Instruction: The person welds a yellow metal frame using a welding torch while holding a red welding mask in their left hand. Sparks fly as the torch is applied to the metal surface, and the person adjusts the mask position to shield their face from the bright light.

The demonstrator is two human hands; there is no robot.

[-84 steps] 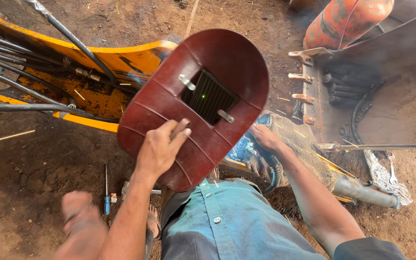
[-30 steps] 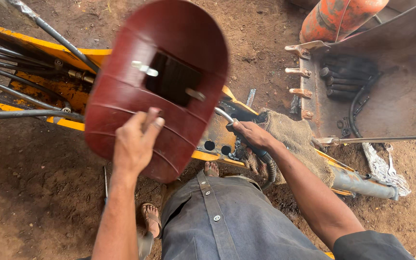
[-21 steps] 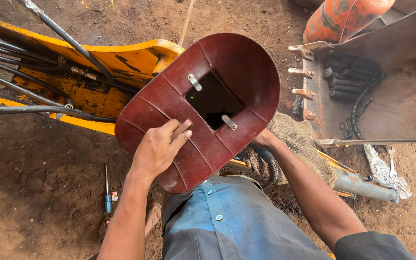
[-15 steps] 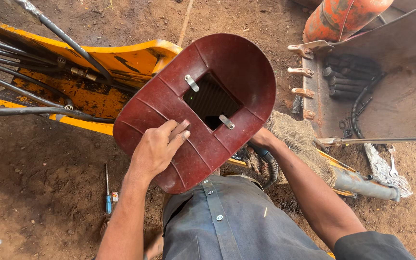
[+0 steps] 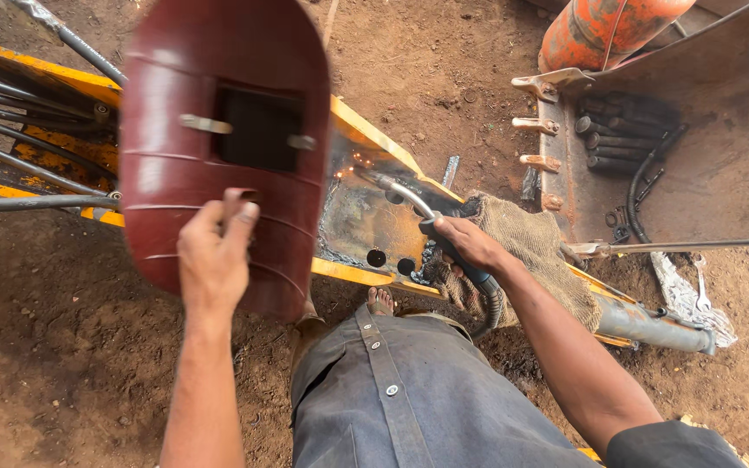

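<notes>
Nearest to us is our own lap in a grey buttoned garment (image 5: 409, 399), with bare toes (image 5: 380, 301) showing just beyond it on the dirt floor (image 5: 45, 347).

Our left hand (image 5: 214, 260) has its grip closed on the lower part of a dark red handheld welding shield (image 5: 223, 147), fingers curled over what seems to be its handle. The shield is held up off to the left of the work, so its dark viewing window (image 5: 257, 130) faces us without covering the joint.

Our right hand (image 5: 470, 244) has its grip wrapped tight around a welding torch (image 5: 431, 230), whose curved neck reaches forward so the tip meets the scorched plate on the yellow machine arm (image 5: 366, 217); small sparks or glowing spots show there. A burlap rag (image 5: 530, 247) lies under the wrist, probably as padding against hot metal.

Farther off, black hoses (image 5: 19, 165) run along the yellow arm, and an excavator bucket (image 5: 721, 130) with teeth stands to the right beside an orange cylinder (image 5: 600, 30).

The shield hides much of the arm behind it, the torch cable vanishes beneath our forearm, and the cylinder's top is cut off.
</notes>
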